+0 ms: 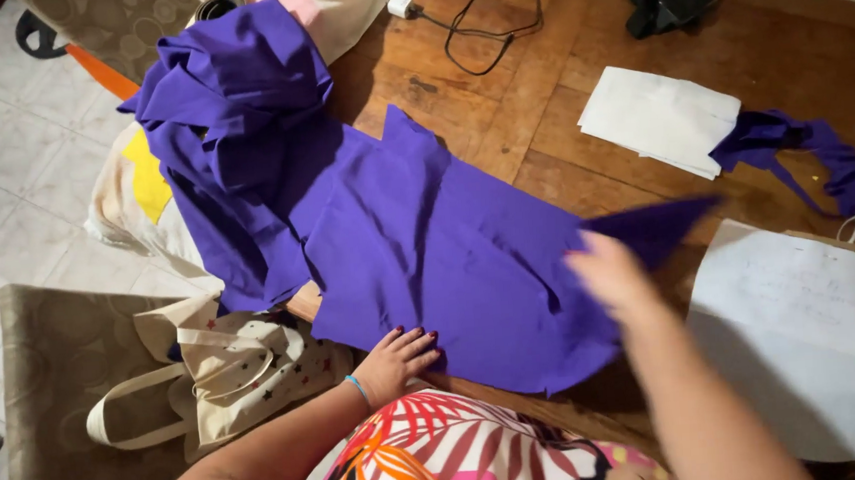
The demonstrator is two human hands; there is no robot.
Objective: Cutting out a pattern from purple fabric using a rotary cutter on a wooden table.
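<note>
Purple cloth spread on a wooden table

The purple fabric [428, 250] covers the wooden table [538, 92]; the left hand [396, 360] presses flat, fingers spread, while the blurred right hand [605, 273] apparently pinches a corner. Tugging could drag the piled cloth floorward.

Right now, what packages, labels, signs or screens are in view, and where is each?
No packages, signs or screens.
White rounded paper sheet: table's right edge, faint handwriting, beside the right hand.
Folded white papers: upper right of the wooden table, rectangular, no marks visible.
Cream tote bag: on a chair left of the left hand, small star prints.
</note>
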